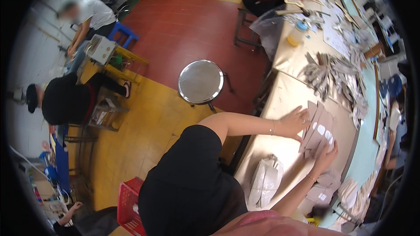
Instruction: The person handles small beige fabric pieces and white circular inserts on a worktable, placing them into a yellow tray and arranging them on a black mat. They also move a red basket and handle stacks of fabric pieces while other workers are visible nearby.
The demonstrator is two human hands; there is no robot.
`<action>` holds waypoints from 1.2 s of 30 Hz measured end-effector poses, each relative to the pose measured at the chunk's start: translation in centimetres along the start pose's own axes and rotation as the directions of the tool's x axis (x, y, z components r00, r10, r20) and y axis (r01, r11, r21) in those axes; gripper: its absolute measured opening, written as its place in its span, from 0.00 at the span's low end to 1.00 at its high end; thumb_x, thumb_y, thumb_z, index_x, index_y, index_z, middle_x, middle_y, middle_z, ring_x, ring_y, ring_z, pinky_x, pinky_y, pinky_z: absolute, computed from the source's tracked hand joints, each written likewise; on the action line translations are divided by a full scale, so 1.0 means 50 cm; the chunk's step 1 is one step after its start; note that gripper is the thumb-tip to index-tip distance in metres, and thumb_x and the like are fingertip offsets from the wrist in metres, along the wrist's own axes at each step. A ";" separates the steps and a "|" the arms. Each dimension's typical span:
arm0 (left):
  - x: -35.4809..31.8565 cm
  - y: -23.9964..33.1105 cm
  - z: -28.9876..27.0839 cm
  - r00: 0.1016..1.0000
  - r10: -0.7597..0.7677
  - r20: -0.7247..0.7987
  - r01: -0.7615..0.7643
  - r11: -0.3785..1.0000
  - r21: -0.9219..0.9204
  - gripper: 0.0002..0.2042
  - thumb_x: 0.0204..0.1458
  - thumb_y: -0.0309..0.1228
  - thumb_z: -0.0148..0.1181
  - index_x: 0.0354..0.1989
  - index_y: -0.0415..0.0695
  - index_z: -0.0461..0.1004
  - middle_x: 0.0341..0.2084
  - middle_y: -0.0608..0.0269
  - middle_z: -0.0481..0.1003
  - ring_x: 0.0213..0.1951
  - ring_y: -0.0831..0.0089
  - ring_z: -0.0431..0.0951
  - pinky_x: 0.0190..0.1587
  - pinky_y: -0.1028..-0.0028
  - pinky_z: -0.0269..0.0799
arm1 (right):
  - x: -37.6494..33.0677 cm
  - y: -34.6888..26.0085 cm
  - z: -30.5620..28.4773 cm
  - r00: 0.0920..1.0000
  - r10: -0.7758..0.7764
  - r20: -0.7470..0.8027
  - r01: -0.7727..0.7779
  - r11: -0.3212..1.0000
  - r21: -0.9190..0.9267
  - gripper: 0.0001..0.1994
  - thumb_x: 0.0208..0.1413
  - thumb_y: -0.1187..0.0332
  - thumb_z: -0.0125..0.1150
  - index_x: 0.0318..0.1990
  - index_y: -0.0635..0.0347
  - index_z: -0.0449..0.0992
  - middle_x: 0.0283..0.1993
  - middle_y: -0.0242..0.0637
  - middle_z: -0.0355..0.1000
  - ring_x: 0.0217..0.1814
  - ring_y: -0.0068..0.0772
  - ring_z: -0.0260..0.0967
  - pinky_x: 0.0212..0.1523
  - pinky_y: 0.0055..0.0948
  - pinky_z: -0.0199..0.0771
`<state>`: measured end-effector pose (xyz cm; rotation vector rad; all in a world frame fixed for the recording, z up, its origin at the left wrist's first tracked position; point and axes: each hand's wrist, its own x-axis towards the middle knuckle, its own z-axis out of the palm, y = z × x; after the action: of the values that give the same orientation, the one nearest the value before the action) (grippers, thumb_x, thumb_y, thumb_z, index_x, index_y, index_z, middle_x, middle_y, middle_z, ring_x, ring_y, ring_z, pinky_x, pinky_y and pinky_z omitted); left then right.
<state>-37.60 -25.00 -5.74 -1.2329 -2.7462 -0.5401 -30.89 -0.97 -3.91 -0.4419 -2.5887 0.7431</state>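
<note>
Pieces [322, 121]: taupe, flat, overlapping in a fan on the tabletop [286, 91], with white patches [321, 129] across them.
Left hand [294, 123]: at the left edge of the pieces; grip apart, fingers spread.
Right hand [324, 156]: at their near right edge; cannot tell whether its grip is clamped on them.
Bundle [264, 179]: pale, wrapped, nearer the person than the pieces.
Strips [321, 74]: greyish, heaped beyond the pieces.
Stool [200, 81]: round metal seat, left of the tabletop.
</note>
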 end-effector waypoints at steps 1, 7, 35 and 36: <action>0.007 0.001 0.006 1.000 0.001 -0.007 -0.001 0.999 -0.036 0.43 0.46 0.65 0.57 0.60 0.40 0.67 0.62 0.37 0.61 0.69 0.46 0.54 0.70 0.48 0.43 | 0.010 0.010 -0.002 0.999 0.029 0.020 -0.028 0.999 -0.041 0.24 0.61 0.64 0.55 0.61 0.69 0.66 0.62 0.55 0.63 0.65 0.53 0.60 0.67 0.43 0.57; 0.026 0.011 0.027 0.999 -0.036 -0.025 0.032 0.989 -0.146 0.45 0.42 0.64 0.62 0.62 0.41 0.66 0.62 0.39 0.61 0.67 0.47 0.56 0.69 0.44 0.42 | 0.088 0.059 0.016 1.000 0.015 0.025 -0.010 0.979 -0.202 0.22 0.60 0.61 0.56 0.57 0.66 0.71 0.62 0.58 0.64 0.65 0.56 0.60 0.66 0.47 0.58; 0.012 0.009 0.010 0.980 -0.104 -0.171 0.052 0.956 -0.288 0.34 0.56 0.57 0.53 0.64 0.43 0.63 0.59 0.45 0.65 0.65 0.55 0.61 0.70 0.51 0.45 | 0.200 0.054 0.006 0.769 0.421 0.482 -0.377 0.906 -0.189 0.36 0.50 0.40 0.66 0.40 0.75 0.78 0.30 0.39 0.71 0.33 0.36 0.70 0.35 0.35 0.72; 0.012 0.008 0.008 0.975 -0.128 -0.183 0.066 0.948 -0.312 0.33 0.58 0.55 0.52 0.64 0.43 0.63 0.59 0.46 0.66 0.65 0.56 0.61 0.71 0.52 0.44 | 0.195 0.047 0.007 0.790 0.385 0.477 -0.335 0.923 -0.190 0.36 0.50 0.40 0.66 0.42 0.76 0.77 0.31 0.41 0.72 0.35 0.37 0.71 0.38 0.36 0.72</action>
<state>-37.69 -24.18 -5.88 -1.0277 -2.6299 -1.0704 -39.05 4.70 -2.64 -0.9004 -3.0859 0.9726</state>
